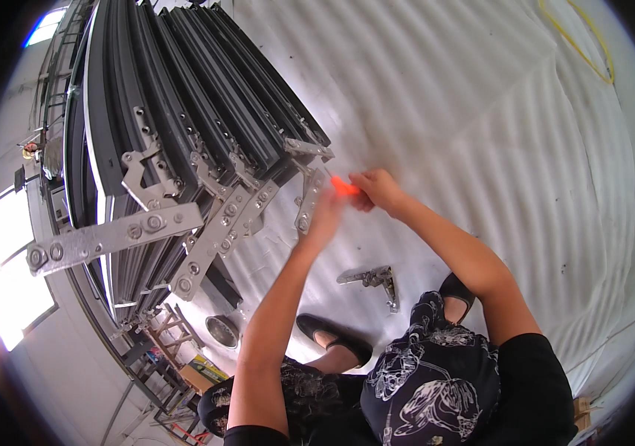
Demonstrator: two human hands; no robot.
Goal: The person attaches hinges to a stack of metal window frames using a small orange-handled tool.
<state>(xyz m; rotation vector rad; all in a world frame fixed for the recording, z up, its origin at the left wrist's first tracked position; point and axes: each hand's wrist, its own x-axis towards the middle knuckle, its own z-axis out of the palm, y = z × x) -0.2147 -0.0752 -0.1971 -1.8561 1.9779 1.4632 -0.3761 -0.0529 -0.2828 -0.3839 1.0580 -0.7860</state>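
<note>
My right hand [375, 190] is closed round an orange-handled screwdriver [345, 186], whose thin shaft points at the end of a dark metal frame [276, 111]. Blurred by motion, my left hand [325, 217] is beside a silver hinge arm [310, 199] that hangs from that frame; its fingers do not show clearly. Several more silver hinge arms [224, 232] with round rivets jut from the neighbouring frames to the left. One loose hinge [375, 278] lies on the covered floor by my feet.
Dark frames stand close together at the left, one long hinge arm [113, 238] reaching out toward the window. A round metal bowl [222, 331] sits on the floor beside my left shoe [334, 340]. Wrinkled pale sheeting [496, 163] covers the floor; a yellow hose [592, 37] lies far right.
</note>
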